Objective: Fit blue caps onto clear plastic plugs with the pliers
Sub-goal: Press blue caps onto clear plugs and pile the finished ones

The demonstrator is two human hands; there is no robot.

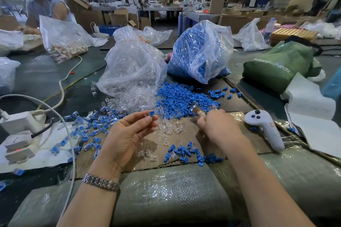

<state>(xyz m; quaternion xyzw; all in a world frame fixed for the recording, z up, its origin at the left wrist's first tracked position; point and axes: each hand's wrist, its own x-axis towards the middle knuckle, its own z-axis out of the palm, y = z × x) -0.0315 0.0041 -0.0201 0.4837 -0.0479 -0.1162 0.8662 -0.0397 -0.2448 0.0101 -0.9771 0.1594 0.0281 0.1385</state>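
Head view: person seated at a bench, both hands raised over cardboard.
Blue cap (151, 113): pinched at the fingertips of the left hand (129, 134), palm up, at 12 o'clock from the palm.
Right hand (217, 127): at 3 o'clock from the cap, clenched round something blurred, likely the pliers; cannot tell for sure.
Clear plugs (169, 129): loose between the hands.
Blue cap pile (180, 97): at 1 o'clock.
Risk: a fingertip hold may let the small cap slip into the loose parts; blurred pliers may meet it off-square.

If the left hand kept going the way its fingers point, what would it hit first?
The left hand pinches a blue cap and points up and right. It would probably first meet the loose heap of blue caps spilled before the bag; depth is hard to judge.
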